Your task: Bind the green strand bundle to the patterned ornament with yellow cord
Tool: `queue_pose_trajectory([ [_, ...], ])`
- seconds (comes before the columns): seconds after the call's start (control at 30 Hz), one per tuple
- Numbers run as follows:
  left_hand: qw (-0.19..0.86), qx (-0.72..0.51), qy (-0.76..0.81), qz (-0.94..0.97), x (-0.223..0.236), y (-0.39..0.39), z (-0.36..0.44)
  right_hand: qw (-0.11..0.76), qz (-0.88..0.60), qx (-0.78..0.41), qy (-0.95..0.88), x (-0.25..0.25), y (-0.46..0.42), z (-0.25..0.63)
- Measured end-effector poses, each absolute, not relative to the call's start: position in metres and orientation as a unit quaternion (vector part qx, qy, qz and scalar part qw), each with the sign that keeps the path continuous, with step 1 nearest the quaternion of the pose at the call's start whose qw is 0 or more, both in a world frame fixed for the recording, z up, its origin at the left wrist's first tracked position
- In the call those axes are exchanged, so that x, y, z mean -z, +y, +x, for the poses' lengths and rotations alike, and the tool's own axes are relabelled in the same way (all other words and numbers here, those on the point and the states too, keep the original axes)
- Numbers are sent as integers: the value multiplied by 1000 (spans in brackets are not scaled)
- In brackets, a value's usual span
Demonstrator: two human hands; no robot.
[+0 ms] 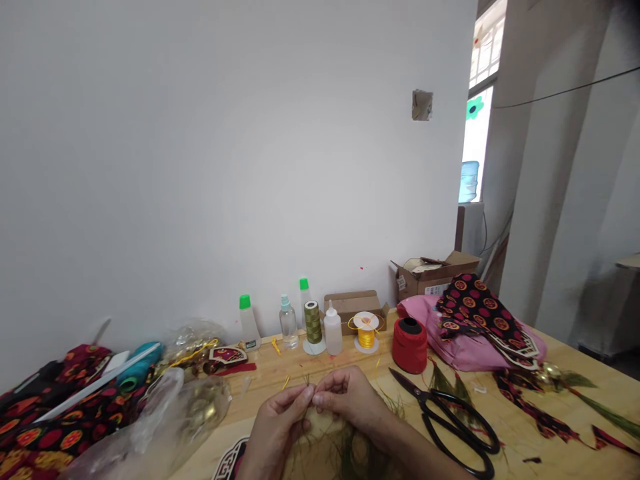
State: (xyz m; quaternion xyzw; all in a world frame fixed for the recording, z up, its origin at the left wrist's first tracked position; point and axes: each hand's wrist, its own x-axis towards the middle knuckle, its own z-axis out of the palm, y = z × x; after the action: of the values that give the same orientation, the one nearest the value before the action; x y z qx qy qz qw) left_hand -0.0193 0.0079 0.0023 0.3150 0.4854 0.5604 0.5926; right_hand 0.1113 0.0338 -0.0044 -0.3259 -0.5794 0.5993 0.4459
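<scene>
My left hand (280,423) and my right hand (353,400) meet over the table, thumbs and fingers pinched together at the tips. Both are closed on thin green threads (306,379); a few ends poke up past the left fingertips. More of the loose green strands (353,453) hang and lie below the hands, partly hidden by the right wrist. A patterned fabric piece with a white border (231,461) lies by my left wrist. Black-handled scissors (440,417) rest open to the right of my right forearm.
Behind the hands stand an olive thread spool (313,323), a squeeze bottle (333,330), a yellow cord spool (367,337) and a red thread cone (410,347). Plastic bags (170,420) and patterned cloth (65,433) crowd the left. Pink fabric (425,320) and tassels (453,387) lie right.
</scene>
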Motion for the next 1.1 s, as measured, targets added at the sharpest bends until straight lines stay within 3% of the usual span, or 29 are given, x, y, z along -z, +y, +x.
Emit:
queue_pose_trajectory([
  [1.1, 580, -553, 472, 366, 16, 18, -25, 435, -360, -605, -561, 1, 32, 110],
])
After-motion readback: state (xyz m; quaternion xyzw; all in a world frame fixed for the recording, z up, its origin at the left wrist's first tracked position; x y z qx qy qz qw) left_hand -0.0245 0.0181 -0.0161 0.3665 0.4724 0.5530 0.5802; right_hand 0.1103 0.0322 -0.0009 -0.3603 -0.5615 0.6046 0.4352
